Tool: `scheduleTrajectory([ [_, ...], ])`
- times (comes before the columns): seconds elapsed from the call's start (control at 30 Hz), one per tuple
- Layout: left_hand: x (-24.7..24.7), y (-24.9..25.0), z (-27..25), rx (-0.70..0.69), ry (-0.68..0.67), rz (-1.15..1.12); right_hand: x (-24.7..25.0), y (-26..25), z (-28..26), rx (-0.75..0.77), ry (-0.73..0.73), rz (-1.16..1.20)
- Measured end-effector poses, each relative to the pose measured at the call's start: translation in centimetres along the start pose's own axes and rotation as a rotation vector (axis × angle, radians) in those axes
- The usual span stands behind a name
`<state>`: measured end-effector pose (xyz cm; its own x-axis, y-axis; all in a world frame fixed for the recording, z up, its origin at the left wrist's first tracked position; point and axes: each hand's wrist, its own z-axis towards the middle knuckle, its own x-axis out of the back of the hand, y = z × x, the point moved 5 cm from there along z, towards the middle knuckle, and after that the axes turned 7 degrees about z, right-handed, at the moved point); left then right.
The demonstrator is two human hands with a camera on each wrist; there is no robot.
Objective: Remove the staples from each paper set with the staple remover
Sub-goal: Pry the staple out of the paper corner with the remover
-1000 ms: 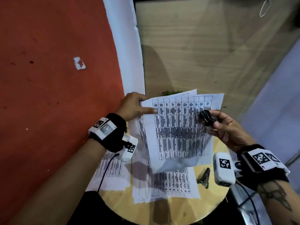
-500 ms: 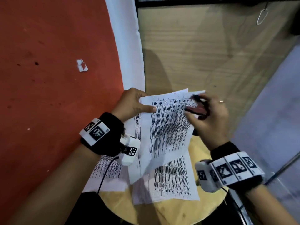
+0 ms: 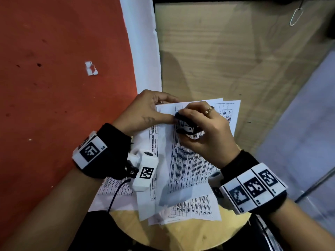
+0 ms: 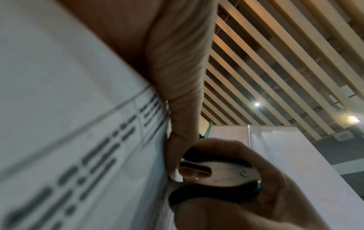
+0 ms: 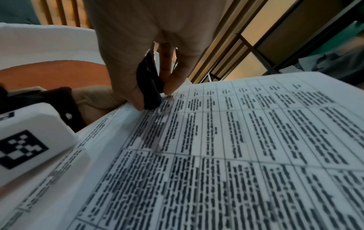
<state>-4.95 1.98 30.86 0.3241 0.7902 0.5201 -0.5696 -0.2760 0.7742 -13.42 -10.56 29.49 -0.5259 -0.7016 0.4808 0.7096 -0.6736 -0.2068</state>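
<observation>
left hand pinching paper set at its top corner, right hand gripping staple remover there; could tear if yanked.

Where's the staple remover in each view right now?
Head: centre, staple remover in the right hand.
Left wrist: bottom centre.
Right wrist: upper centre-left.
Shared landmark: the top-left corner of the held paper set, gripped by the left hand.
</observation>
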Motion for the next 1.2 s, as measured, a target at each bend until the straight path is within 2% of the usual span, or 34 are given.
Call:
scheduleTrajectory([
  [0.47, -0.5, 0.5, -0.4, 0.013, 0.035, 0.017, 0.6, -0.9, 0.5, 0.038, -0.042, -0.132],
  [0.77, -0.8, 0.9, -0.5, -0.036, -0.080, 0.085, 0.6, -0.9, 0.6, 0.071, -0.099, -0.140],
  [1.2, -0.2, 0.8, -0.6, -0.011, -0.074, 0.074, 0.5, -1.2, 0.9, 0.124, -0.058, -0.199],
])
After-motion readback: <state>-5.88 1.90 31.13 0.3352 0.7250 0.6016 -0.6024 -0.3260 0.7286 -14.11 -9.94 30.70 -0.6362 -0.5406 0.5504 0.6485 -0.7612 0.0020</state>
